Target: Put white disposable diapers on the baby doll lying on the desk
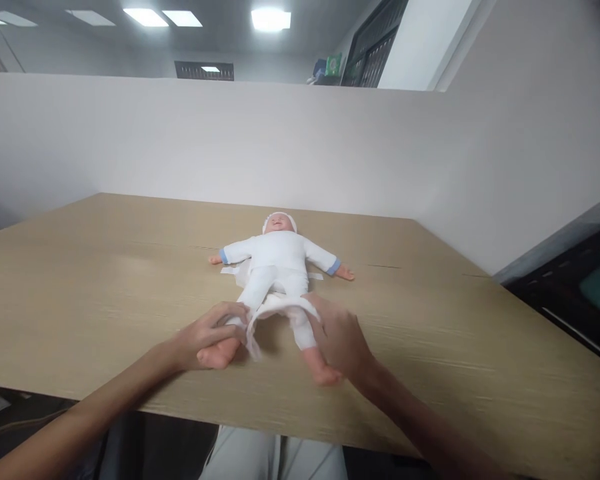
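A baby doll in white clothes with blue cuffs and a white cap lies on its back, arms spread and feet toward me. Beneath its hips is a white diaper, its side tabs showing by the waist and its near end raised between the legs. My right hand is closed on the right edge of that near end, beside the doll's lower leg. My left hand has its fingers bent around the left edge, over the doll's other shin; the fingertips are partly hidden.
The light wooden table reaches back to a white wall with a glass pane above it. On the right, past the table's edge, stands a dark object. My legs are under the near edge.
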Motion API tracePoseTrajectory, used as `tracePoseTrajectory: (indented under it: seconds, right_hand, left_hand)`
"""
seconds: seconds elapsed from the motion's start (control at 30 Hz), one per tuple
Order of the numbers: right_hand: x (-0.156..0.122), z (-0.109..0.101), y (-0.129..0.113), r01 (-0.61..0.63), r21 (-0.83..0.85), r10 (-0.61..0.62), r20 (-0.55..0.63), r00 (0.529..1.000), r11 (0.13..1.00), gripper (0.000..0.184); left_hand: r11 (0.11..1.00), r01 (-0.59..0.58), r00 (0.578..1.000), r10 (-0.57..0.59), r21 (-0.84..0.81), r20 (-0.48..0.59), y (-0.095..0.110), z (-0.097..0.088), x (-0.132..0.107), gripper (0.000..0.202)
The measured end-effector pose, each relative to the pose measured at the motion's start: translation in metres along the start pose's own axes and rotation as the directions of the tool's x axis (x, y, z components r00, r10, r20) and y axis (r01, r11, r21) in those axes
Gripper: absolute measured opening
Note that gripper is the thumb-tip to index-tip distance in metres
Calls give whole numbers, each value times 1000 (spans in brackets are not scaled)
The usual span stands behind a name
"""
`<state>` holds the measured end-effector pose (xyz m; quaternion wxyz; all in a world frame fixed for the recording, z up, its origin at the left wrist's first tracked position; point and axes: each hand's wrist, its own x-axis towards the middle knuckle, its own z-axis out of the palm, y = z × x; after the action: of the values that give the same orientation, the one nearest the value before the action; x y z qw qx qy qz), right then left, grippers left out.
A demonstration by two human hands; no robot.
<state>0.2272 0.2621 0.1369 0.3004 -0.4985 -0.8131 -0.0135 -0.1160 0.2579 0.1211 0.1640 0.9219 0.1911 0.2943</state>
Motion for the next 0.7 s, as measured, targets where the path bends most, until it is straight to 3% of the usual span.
tracePoseTrajectory:
  seconds: [0.13,0.33,0.5,0.6,0.7]
  right_hand:
    - [28,0,0,-81,196,92,-47,995,977,31]
    - [63,10,0,27,243,7,-137,991,970,40]
    - [75,13,13,-7,385,29,-53,998,923,48]
    - [75,11,18,-25,441,36,-18,999,897,50]
    - [74,10,21,-52,504,59,2,998,862,53]
  left_hand:
    - [1000,-14,1000,14,9,-15,17,2,2,25]
    - [1000,14,1000,-15,26,17,46,9,0,17]
    - [997,22,996,-28,68,87,55,9,-3,37]
    - [997,65,985,-70,34,156,56,6,-4,37]
    - [992,123,969,-123,13,213,57,3,-5,55]
